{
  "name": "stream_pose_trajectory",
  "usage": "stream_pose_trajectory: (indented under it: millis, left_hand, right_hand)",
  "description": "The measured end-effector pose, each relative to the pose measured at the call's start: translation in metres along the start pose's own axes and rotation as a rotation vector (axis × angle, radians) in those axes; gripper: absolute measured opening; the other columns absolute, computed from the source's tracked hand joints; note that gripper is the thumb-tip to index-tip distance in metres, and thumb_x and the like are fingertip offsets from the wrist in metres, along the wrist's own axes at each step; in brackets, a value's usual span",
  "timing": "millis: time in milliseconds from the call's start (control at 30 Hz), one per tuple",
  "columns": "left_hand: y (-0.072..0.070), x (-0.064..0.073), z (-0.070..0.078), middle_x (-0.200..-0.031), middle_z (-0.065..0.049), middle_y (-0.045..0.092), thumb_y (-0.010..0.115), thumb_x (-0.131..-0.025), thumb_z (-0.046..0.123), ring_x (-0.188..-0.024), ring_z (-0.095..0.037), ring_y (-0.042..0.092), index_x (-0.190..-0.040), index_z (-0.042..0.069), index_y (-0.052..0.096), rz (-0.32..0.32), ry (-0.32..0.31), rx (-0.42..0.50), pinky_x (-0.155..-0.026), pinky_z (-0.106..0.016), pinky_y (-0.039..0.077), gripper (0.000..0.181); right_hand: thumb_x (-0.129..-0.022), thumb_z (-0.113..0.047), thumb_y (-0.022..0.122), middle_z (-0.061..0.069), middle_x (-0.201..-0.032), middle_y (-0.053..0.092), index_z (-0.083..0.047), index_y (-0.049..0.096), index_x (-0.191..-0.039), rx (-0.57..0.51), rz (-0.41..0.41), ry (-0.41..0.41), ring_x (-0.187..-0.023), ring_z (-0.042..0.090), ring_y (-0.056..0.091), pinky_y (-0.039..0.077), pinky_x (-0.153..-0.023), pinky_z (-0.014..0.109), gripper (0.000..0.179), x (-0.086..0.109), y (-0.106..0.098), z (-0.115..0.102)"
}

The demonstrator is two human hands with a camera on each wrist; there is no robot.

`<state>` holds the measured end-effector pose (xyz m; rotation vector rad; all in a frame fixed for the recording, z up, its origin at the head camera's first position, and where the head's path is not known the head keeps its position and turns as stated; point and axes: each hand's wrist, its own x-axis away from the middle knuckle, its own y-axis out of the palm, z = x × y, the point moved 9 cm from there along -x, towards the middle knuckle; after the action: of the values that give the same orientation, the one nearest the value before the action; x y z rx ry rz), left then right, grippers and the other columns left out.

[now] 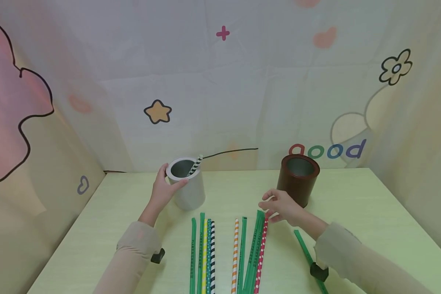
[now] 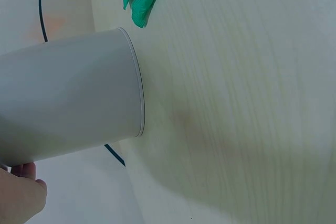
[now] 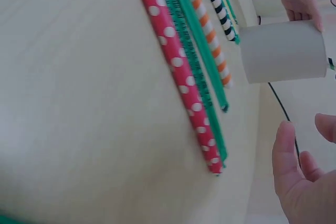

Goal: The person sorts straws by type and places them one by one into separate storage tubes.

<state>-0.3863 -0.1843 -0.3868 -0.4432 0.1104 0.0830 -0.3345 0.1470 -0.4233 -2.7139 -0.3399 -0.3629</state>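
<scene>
On the pale wood-grain tabletop (image 1: 95,232), two rows of slim sticks lie nearer the person than the smooth white cylindrical cup (image 1: 189,194). In front of this cup and slightly to its right are two slender green packets (image 1: 192,253), a yellow straw (image 1: 205,261), a teal dotted straw (image 1: 208,261) and a black-and-white striped straw (image 1: 212,261). Farther right of the cup come an orange-and-white striped straw (image 1: 235,253), more printed green packets (image 1: 255,253) and a red straw with white dots (image 1: 261,257); a lone green packet (image 1: 304,246) slants under the right wrist, well to the cup's right. The right hand (image 1: 284,207), right of the cup, hovers by the red straw's far end, its fingers bent and parted, holding nothing. The left hand (image 1: 164,191) grips the cup's rim from the left, thumb and fingers set apart around it; whether the base touches the tabletop I cannot tell. A black-striped pale straw (image 1: 195,165) leans inside the cup. Well to its right stands a dark brown cylindrical cup (image 1: 297,183). Behind the white cup hangs a printed cloth (image 1: 213,102).
</scene>
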Motion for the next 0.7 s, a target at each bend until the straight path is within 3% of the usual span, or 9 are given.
stream_pose_trajectory:
  millis: [367, 700]
  left_hand:
    - [0.000, 0.000, -0.001, -0.145, -0.011, 0.021, 0.067, -0.074, 0.040, -0.134, -0.024, 0.018, -0.141, 0.010, 0.012, 0.003, -0.006, 0.002, -0.109, -0.048, 0.015, 0.092]
    - [0.001, 0.000, 0.000, -0.145, -0.011, 0.022, 0.067, -0.074, 0.040, -0.134, -0.025, 0.019, -0.141, 0.009, 0.012, 0.005, -0.007, -0.002, -0.109, -0.048, 0.016, 0.092]
  right_hand:
    - [-0.083, -0.018, 0.060, 0.012, -0.084, 0.060, -0.001, 0.044, -0.105, 0.034, 0.037, 0.066, -0.063, 0.019, 0.057, 0.051, -0.055, 0.029, 0.032, 0.006, 0.008, 0.038]
    - [-0.077, -0.020, 0.066, 0.006, -0.073, 0.054, -0.006, 0.049, -0.096, 0.231, 0.109, 0.087, -0.049, 0.016, 0.047, 0.043, -0.045, 0.024, 0.029, 0.012, 0.015, 0.051]
